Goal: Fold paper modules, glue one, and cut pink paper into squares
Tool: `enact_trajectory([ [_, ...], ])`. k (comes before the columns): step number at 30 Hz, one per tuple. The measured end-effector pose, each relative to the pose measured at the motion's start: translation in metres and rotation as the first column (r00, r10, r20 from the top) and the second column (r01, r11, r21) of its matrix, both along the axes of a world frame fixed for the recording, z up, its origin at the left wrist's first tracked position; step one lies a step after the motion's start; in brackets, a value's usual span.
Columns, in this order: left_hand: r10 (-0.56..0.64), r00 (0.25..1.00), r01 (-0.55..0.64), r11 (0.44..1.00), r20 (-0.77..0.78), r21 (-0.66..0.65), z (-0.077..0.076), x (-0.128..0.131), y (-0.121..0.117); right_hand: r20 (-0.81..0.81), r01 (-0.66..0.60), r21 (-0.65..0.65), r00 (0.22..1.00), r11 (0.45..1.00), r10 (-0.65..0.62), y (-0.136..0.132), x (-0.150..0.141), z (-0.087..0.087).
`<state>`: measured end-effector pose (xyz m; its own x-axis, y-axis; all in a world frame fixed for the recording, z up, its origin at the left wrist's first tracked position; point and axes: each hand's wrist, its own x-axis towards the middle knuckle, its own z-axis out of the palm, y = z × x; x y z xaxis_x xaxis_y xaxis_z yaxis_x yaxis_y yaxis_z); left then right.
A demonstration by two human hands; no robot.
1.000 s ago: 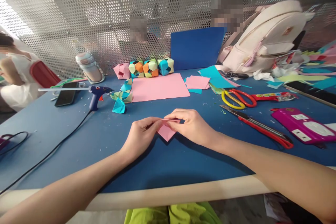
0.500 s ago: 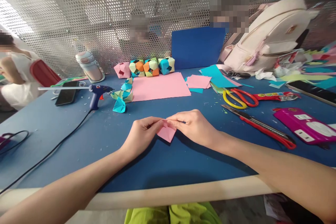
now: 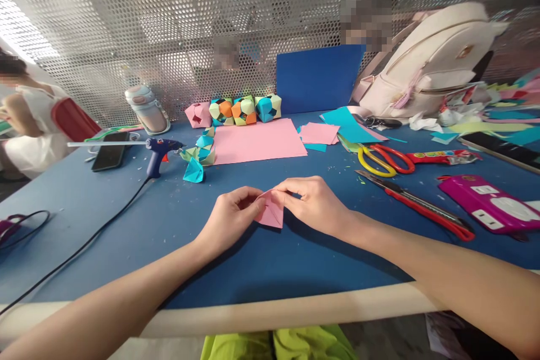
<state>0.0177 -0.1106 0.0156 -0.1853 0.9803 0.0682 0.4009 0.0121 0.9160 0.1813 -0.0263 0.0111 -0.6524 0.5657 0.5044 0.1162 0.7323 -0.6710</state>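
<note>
A small piece of folded pink paper [image 3: 271, 215] with crease lines is held between both hands above the blue table [image 3: 236, 270]. My left hand [image 3: 232, 214] pinches its left edge between thumb and fingers. On the upper right edge, my right hand [image 3: 312, 199] closes thumb and fingertips. Some fingertips are hidden behind the paper. Beyond the hands lies a stack of pink paper sheets [image 3: 261, 140], with folded blue and green paper pieces [image 3: 194, 170] at its left. Several finished paper balls [image 3: 243, 111] stand in a row behind it.
At left are a glue gun [image 3: 157, 153] with its cord, a phone [image 3: 110, 152] and a bottle [image 3: 147, 109]. Scissors [image 3: 377, 160], a box cutter [image 3: 417, 205], a magenta power strip [image 3: 485, 202] and a backpack [image 3: 439, 62] are at right. A person [image 3: 31, 118] sits far left.
The pink paper has been turned between my fingers, so its lower corner now points more to the right. Both hands still pinch it in nearly the same place.
</note>
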Motion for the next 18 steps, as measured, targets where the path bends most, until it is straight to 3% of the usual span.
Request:
enact_trajectory([
  [9,0.086,0.996,-0.086,0.996,0.022,0.002,-0.002,0.000,0.000,0.145,0.038,-0.071,0.989,0.997,-0.027,-0.003,-0.003,0.002],
  [18,0.081,0.997,-0.082,0.995,-0.008,-0.052,-0.010,0.005,-0.001,0.094,0.015,0.065,0.995,0.998,-0.021,-0.008,-0.003,-0.008],
])
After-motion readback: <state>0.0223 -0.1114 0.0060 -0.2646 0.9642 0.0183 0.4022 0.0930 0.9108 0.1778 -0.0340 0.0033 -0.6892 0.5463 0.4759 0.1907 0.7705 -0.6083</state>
